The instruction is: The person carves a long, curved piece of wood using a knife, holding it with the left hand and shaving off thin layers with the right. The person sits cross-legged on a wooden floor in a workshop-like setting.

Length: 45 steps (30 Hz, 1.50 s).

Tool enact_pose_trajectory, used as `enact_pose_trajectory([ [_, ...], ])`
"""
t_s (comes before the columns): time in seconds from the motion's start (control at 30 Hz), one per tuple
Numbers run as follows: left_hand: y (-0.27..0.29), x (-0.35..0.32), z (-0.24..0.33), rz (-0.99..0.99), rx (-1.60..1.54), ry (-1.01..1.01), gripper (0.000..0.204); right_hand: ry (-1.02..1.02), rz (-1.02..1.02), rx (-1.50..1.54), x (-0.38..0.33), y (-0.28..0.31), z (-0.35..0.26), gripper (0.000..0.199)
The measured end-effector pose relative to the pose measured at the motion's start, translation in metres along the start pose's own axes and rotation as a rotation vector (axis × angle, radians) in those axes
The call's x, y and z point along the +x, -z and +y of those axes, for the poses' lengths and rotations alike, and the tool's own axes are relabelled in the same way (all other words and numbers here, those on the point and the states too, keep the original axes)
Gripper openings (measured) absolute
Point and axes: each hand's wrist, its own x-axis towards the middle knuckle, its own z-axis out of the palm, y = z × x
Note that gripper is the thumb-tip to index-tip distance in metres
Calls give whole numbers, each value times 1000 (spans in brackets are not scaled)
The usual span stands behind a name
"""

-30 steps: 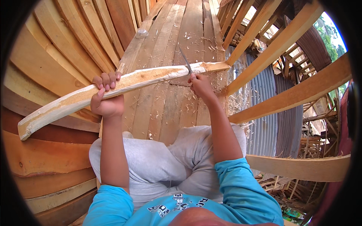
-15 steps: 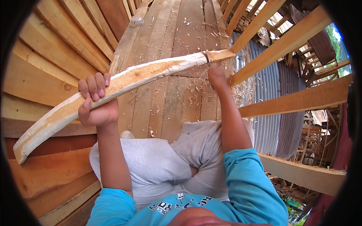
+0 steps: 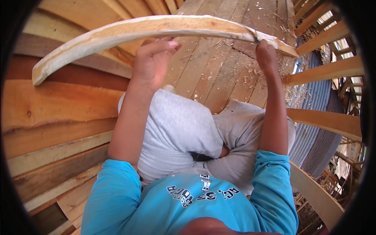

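Note:
A long curved piece of wood (image 3: 145, 26), pale on its edges and tan along its face, arches across the far part of the view. My left hand (image 3: 152, 58) is under its middle, thumb along the near side; the other fingers are mostly hidden behind the wood, seemingly bearing it. Near the wood's right end, my right hand (image 3: 267, 53) is closed round a tool whose dark, narrow blade (image 3: 253, 34) crosses the wood. The fist hides the tool's handle, so its exact kind is unclear. The wood's right tip touches or lies close to an upright wooden slat (image 3: 325, 37).
I sit with folded legs in grey trousers (image 3: 176, 121) on a plank floor (image 3: 219, 62) strewn with shavings. A wall of boards (image 3: 58, 102) stands close on the left. Spaced wooden slats line the right, with corrugated metal sheets (image 3: 317, 133) beyond them.
My view has turned, and the wood sits higher in it, more arched. My left hand has gone from wrapping over the wood to beneath it. The right hand still grips the bladed tool.

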Motion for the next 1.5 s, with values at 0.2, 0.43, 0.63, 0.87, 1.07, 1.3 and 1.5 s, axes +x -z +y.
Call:
enact_pose_trajectory([
  [0.2, 51, -112, 42, 131, 446, 50, 41, -12, -24, 12, 12, -5, 18, 62],
  [0.43, 171, -240, 21, 256, 1459, -299, 16, 92, 20, -182, 26, -12, 41, 48],
  [0.63, 236, -369, 11, -124, 1969, 172, 28, 214, 77, -448, 22, -18, 47, 29],
  [0.87, 232, -410, -19, -117, 2153, 845, 95, -36, -26, -96, 22, -14, 48, 37],
  [1.07, 238, -412, -32, -164, 2145, 1030, 105, -106, -91, -47, 4, -8, 39, 39],
  [1.3, 242, -418, -38, -183, 2205, 1058, 107, -244, -105, 206, -10, -7, 34, 43],
  [1.5, 247, -426, -44, -81, 2105, 951, 102, -221, -88, 224, -18, -8, 27, 45],
])
